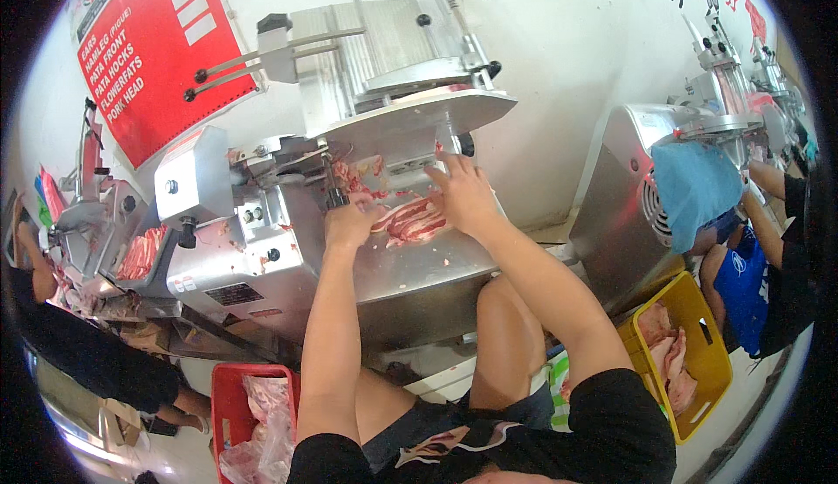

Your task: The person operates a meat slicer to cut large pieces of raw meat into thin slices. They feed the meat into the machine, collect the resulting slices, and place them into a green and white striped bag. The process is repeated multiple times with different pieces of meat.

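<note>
A small pile of sliced raw meat (414, 222), red with pale fat streaks, lies on the steel bed of a meat slicer (384, 266). My left hand (352, 220) is at the pile's left end, its fingers reaching toward the slices just below a black knob (336, 197). On the other side, my right hand (467, 194) has its fingers spread, the thumb side against the slices' right edge. Neither hand has the pile lifted. Above them sits the slicer's tilted carriage (419, 117), with meat scraps (358, 174) behind the pile.
On the floor stand a red crate (229, 397) with bagged meat and a yellow crate (716, 379) holding meat pieces. Another slicer (611, 187) is to the right, with a person in blue beside it. At left, a person works near a tray of sliced meat (141, 254).
</note>
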